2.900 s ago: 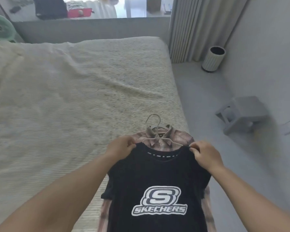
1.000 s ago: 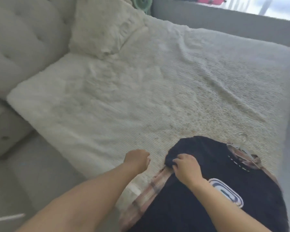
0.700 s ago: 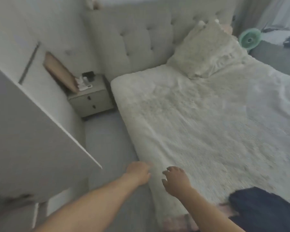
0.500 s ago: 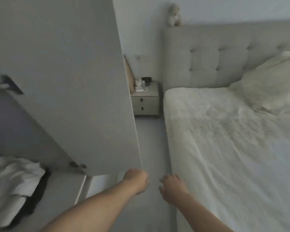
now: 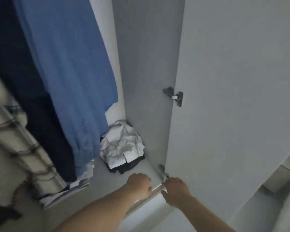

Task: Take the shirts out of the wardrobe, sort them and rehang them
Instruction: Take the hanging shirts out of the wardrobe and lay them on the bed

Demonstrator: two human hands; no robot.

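I am looking down into an open wardrobe (image 5: 146, 67), its pale side panel running from the top of the view to the floor shelf. The open door (image 5: 238, 81) fills the right half, hinged to that panel by a dark metal hinge (image 5: 173, 96); a second hinge (image 5: 163, 170) sits low, just above my right hand. On the left hang the shirts: a blue shirt (image 5: 69, 67) nearest the panel, a navy shirt (image 5: 22, 81) pressed against its left side, and a pale checked shirt (image 5: 18, 148) at the far left, blurred. Between the blue shirt's hem and the side panel there is a narrow strip of free space. Below it, on the wardrobe floor, a crumpled white garment (image 5: 122, 144) lies on something dark, tucked against the panel. My left hand (image 5: 139, 183) hovers over the floor's front edge, fingers loosely curled, holding nothing. My right hand (image 5: 177, 188) is at the door's bottom corner, fingers spread and relaxed, holding nothing.
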